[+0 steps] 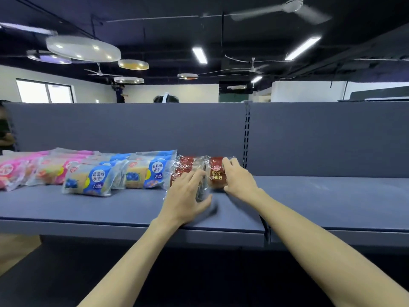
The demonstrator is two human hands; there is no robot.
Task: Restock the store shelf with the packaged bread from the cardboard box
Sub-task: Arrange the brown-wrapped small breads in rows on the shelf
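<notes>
Item: dark rye bread packs, right end of shelf row — placing and squaring up.

I have my right hand (236, 176) curled round the side of the end brown bread pack (218, 173), grip holding it. My left hand (188, 196) lies flat, fingers straight, on the neighbouring brown packs (184, 168). Both sit on the shelf (309, 196), just right of the blue packs (141, 171) and pink packs (33, 167). Next, I judge: release, return to the cardboard box, not in view.

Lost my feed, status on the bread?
Both hands on brown packs: left hand flat on one, right hand gripping another. Shelf beside them bare.
</notes>
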